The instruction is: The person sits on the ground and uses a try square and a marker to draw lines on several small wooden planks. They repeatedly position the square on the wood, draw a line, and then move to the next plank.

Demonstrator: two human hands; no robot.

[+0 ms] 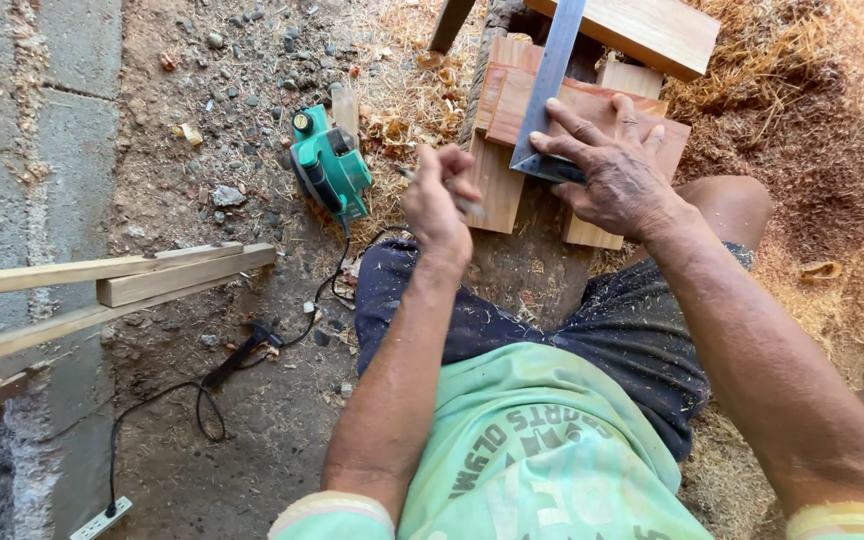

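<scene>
Your right hand (612, 175) presses flat, fingers spread, on the shiny metal square ruler (549, 85) over the reddish wood board (592, 115). Your left hand (439, 200) pinches a thin pencil (467, 205) beside the board's edge. I think you are marking; hold the ruler steady.

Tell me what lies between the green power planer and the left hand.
In the head view, only wood shavings on dirt separate the green planer from the left hand.

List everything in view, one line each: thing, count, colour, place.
Metal square: one, grey, flat on the boards, top centre.
Wooden boards: several, reddish-tan, stacked ahead of the knees.
Pencil-like tool: one, pale, partly hidden, in the left hand.
Electric planer: one, green, on the ground, left of the boards.
Power strip: one, white, bottom left.
Wood strips: a few, pale, left edge.
Sawdust: heaped, tan, right.
Left hand: closed on the tool.
Right hand: spread, pressing the square.
</scene>
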